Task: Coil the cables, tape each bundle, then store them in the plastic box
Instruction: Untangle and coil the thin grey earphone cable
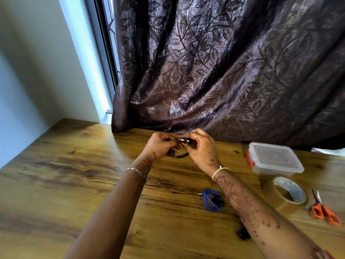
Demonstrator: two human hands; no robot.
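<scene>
Above the wooden table (74, 165), both my hands hold one coiled black cable (180, 155). My left hand (160, 144) grips the coil's left side. My right hand (201, 148) pinches the cable's metal-tipped plug end at the top. A blue coiled cable (211, 200) with a small jack lies on the table below my right wrist. A clear plastic box (274, 159) with its lid on and a red latch stands at the right. In front of the box lie a roll of clear tape (288, 192) and orange-handled scissors (323, 210).
A small black object (243, 235) lies partly hidden under my right forearm. A dark leaf-patterned curtain (224, 71) hangs down onto the table's back edge. A wall and window frame (104, 53) stand at the left.
</scene>
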